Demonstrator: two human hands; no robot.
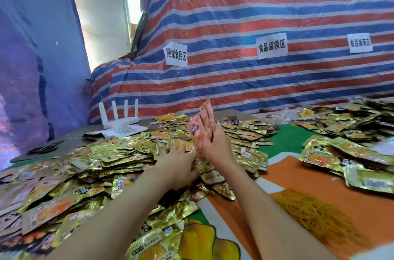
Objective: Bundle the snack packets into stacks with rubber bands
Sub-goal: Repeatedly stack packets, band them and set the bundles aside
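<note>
A small upright stack of pinkish-orange foil snack packets (pixel 201 125) is grasped in the grip of the right hand (pixel 215 144), raised above a large loose heap of gold foil snack packets (pixel 85 174) spread over the green and orange printed surface (pixel 287 138). The left hand (pixel 178 160) is laid on the heap just beside the stack; whether its grip is clenched on a packet cannot be told. A mound of thin yellow rubber bands (pixel 315 215) is noted on the surface near the right forearm
</note>
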